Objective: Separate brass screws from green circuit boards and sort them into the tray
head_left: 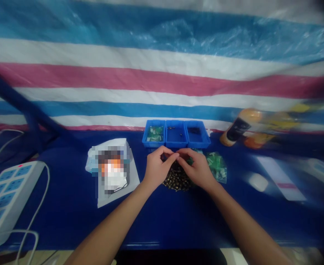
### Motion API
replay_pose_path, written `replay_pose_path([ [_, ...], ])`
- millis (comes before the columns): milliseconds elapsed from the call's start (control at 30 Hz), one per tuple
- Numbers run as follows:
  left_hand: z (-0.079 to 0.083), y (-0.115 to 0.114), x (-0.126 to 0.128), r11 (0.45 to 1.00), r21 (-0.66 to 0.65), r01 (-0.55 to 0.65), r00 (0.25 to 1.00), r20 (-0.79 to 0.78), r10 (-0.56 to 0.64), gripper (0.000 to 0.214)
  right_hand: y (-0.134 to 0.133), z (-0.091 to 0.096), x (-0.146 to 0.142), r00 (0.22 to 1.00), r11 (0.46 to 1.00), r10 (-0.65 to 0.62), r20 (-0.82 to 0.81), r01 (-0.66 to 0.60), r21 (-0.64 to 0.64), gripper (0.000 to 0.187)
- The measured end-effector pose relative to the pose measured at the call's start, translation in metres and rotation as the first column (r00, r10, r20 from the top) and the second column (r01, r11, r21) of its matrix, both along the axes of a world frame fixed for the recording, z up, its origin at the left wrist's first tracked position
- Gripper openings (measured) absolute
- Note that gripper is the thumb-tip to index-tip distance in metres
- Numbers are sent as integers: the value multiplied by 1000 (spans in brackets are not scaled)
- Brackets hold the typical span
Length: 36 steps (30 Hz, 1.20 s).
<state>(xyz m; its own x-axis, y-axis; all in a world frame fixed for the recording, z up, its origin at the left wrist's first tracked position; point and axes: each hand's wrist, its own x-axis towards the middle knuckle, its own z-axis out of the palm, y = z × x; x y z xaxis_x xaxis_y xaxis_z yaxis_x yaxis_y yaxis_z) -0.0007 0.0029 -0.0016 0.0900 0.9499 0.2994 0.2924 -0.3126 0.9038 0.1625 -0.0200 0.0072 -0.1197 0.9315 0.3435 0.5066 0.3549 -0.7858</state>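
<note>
Hands: bare left hand (pixel 158 167) and right hand (pixel 197 169) over the blue worktop (pixel 68 221), fingers (pixel 173 156) curled inward, tips meeting; cannot tell what they pinch.
Below hands: heap of small dark, brass-flecked parts (pixel 177 178).
Right: clear plastic bag of green pieces (pixel 216 166), just beside the right hand.
Beyond: blue three-compartment plastic tray (pixel 175 127), holding green packets (pixel 154 134) left, small dark pieces (pixel 171 128) middle, dark pieces (pixel 194 130) right.

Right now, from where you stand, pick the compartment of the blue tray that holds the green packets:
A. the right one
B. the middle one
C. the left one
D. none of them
C. The green packets lie in the left compartment of the blue tray, while the middle one shows only a few small dark pieces.
</note>
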Motion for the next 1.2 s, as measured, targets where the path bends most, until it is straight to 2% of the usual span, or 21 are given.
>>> replay_pose_path([
  [367,-4,6,-3,968,-233,98,990,126,-70,31,0,-3,0,998,999,46,-43,-46,1,18],
  [467,-5,6,-3,968,-231,100,988,140,-69,36,-1,-3,-1,996,997,71,-59,-72,-20,20],
  [567,-6,7,-1,980,-190,56,972,235,-10,43,-1,-2,-1,996,994,75,-45,-79,-77,28],
  [667,-7,9,-2,982,-186,25,949,315,35,50,1,-5,-1,998,990,22,-63,-30,-137,39],
  [800,-8,12,-4,977,-212,19,944,326,52,52,7,-11,1,947,981,-119,-297,66,-185,31],
  [867,-8,13,-4,975,-220,16,946,321,57,52,10,-13,3,914,975,-171,-368,103,-199,48],
  [933,-8,13,-4,974,-228,9,955,290,59,48,12,-14,6,919,971,-206,-336,149,-186,53],
  [1033,-8,14,-8,975,-221,-22,987,152,57,32,13,-15,11,945,968,-237,-224,211,-132,40],
  [1133,-9,15,-14,990,-133,-39,993,-116,24,19,12,-15,13,965,968,-245,-91,238,-83,30],
  [1200,-11,16,-17,1000,-27,-5,936,-353,-4,20,12,-16,13,971,970,-237,19,238,-42,26],
])
